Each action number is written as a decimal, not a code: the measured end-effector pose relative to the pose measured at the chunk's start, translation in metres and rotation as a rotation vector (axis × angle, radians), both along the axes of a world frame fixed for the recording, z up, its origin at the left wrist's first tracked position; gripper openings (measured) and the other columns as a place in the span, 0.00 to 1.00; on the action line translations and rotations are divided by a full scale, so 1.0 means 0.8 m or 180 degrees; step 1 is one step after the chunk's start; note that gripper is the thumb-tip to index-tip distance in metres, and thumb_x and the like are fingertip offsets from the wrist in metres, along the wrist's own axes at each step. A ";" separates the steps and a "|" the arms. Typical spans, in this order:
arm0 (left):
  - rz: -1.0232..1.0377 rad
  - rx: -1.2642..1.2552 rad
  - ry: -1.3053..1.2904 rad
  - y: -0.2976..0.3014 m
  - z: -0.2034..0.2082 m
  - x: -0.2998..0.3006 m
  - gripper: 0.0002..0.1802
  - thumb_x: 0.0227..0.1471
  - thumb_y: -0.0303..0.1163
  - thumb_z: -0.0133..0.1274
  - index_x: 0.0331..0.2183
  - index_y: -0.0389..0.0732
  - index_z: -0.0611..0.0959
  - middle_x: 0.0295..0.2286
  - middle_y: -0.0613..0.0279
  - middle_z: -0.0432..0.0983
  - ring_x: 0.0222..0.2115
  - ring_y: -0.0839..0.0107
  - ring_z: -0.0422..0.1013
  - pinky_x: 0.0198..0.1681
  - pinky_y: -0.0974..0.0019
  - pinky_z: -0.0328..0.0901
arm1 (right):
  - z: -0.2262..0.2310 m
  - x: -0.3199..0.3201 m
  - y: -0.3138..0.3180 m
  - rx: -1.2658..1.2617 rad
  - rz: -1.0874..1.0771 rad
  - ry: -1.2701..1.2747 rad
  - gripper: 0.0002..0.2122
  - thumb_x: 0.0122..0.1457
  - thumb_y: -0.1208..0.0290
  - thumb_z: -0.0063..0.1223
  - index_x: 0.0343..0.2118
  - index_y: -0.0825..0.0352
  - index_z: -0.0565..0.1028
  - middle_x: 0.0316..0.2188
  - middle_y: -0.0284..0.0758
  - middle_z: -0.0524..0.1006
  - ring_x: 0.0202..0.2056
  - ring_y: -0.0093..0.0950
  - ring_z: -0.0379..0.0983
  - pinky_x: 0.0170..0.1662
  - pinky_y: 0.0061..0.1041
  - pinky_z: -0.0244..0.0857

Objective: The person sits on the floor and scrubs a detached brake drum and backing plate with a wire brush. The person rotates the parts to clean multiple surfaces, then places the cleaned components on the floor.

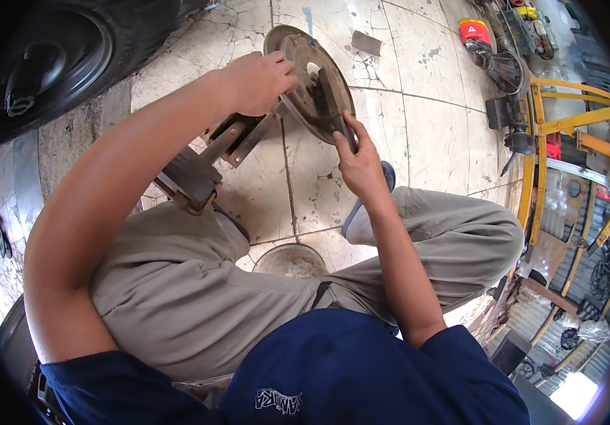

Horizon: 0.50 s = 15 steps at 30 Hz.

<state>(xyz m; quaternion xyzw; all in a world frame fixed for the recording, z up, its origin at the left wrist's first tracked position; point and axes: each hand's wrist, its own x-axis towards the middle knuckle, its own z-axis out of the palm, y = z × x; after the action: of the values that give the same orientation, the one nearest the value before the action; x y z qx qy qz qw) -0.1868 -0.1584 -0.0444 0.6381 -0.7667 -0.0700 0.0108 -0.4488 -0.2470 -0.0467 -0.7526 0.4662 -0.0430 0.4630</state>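
Observation:
A round, rust-brown brake backing plate (295, 44) stands tilted above the floor in front of me. My left hand (259, 81) is over its left side, fingers curled; the fingertips and whatever they grip are hidden. On the plate's right side sits a dark, curved brake shoe (331, 99). My right hand (363, 164) pinches the lower end of this shoe between thumb and fingers near the plate's rim. Below my left hand, a rusty metal bracket (232, 142) with holes runs toward the plate. A dark, block-shaped metal part (191, 177) is at its near end.
A dark vehicle wheel (57, 64) is at the upper left. Between my feet stands a round, greyish container (291, 261). A flat brown piece (366, 43) lies on the cracked tile floor (432, 134). To the right are a yellow metal frame (577, 120) and a red can (473, 32).

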 end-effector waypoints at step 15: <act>0.0145 0.0053 0.0078 -0.002 0.005 -0.003 0.24 0.46 0.38 0.65 0.44 0.40 0.77 0.45 0.59 0.71 0.49 0.62 0.69 0.54 0.59 0.66 | 0.031 0.010 0.004 -0.0321 0.0278 0.0474 0.25 0.66 0.61 0.48 0.64 0.60 0.63 0.42 0.60 0.78 0.46 0.58 0.74 0.51 0.44 0.68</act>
<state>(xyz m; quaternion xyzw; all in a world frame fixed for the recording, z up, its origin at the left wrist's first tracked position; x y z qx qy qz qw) -0.1892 -0.1599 -0.0406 0.6545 -0.7512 -0.0840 0.0165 -0.4407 -0.2435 -0.0217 -0.7957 0.4633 0.0098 0.3901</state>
